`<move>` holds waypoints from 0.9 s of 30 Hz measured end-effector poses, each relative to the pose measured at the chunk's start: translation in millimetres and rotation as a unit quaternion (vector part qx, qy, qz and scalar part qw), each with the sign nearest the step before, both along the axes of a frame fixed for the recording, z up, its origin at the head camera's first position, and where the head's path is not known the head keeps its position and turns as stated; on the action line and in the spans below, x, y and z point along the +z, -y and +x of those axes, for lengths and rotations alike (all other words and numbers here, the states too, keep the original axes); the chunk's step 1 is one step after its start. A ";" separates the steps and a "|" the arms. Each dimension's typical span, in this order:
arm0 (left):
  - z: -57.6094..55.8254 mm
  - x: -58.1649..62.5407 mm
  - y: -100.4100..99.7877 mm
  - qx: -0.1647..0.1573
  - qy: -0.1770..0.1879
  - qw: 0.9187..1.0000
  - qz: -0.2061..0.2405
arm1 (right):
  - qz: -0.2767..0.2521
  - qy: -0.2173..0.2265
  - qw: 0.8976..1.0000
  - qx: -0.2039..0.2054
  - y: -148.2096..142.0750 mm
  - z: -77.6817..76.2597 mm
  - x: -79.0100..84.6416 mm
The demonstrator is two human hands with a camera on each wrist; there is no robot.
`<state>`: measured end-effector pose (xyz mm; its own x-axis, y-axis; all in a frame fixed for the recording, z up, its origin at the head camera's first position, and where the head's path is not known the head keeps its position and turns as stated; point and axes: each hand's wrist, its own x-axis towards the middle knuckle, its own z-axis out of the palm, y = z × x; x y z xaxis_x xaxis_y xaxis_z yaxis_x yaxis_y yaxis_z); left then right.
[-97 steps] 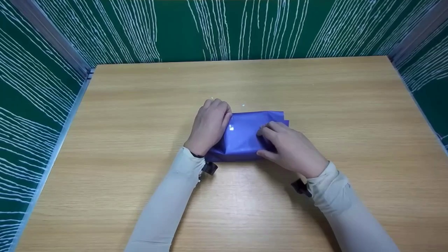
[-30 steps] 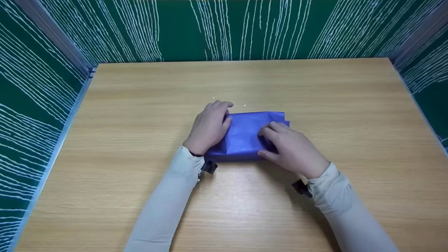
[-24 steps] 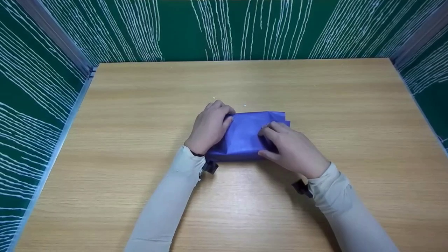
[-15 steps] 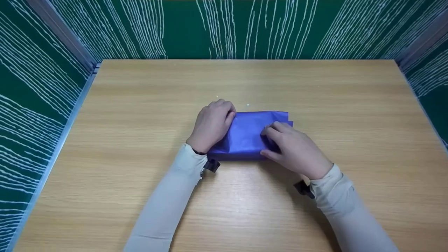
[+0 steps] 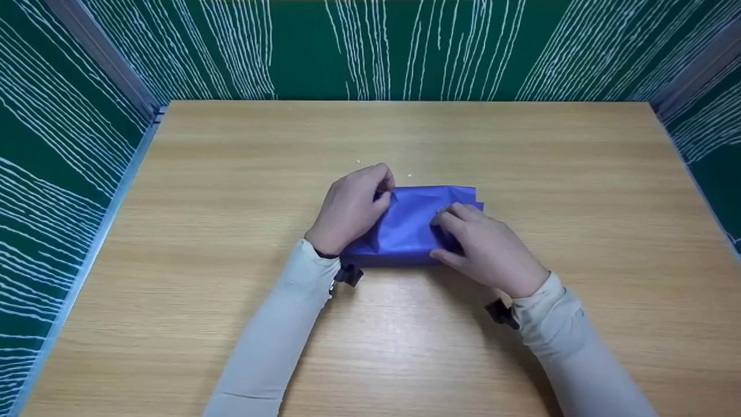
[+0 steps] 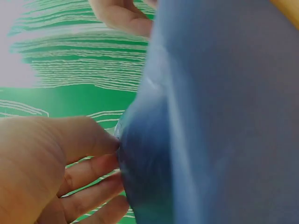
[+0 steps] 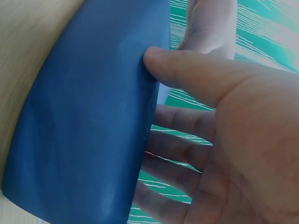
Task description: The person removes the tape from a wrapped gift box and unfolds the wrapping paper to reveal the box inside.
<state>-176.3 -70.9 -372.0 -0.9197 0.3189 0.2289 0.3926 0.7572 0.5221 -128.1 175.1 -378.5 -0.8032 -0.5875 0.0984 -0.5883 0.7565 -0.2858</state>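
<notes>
A glossy blue-violet package (image 5: 408, 226) lies on the wooden table between the hands, its film loose and creased at the left end. My left hand (image 5: 353, 202) pinches a fold of that film between thumb and index finger near the far left corner. In the left wrist view the left thumb (image 6: 88, 140) meets the film's edge, the other fingers spread behind it. My right hand (image 5: 492, 246) rests over the right part. The right wrist view shows its thumb (image 7: 163, 63) against the package's near side, with relaxed, slightly bent fingers (image 7: 173, 144) touching over the edge.
The wooden table (image 5: 191, 231) extends around the package. Small white specks (image 5: 410, 175) lie just beyond it. Green panels with white wavy lines (image 5: 301, 52) border the table at the back and both sides. A dark wrist camera (image 5: 350, 275) sits at the left cuff.
The left hand's fingertips have shifted slightly right at the far left corner and now pull up a fold of film. The right hand and package have stayed in place.
</notes>
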 end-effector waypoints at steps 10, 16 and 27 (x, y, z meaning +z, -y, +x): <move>1.6 7.7 3.9 -0.017 -0.002 0.999 0.034 | -0.009 -0.001 1.000 0.010 -1.3 -1.1 -0.4; 0.8 2.2 6.6 -0.008 0.071 0.997 0.004 | -0.019 -0.001 1.000 0.020 -4.2 -0.4 0.3; 3.5 0.1 7.9 0.006 0.172 0.981 -0.087 | 0.005 0.033 0.999 0.026 -4.9 -1.3 3.2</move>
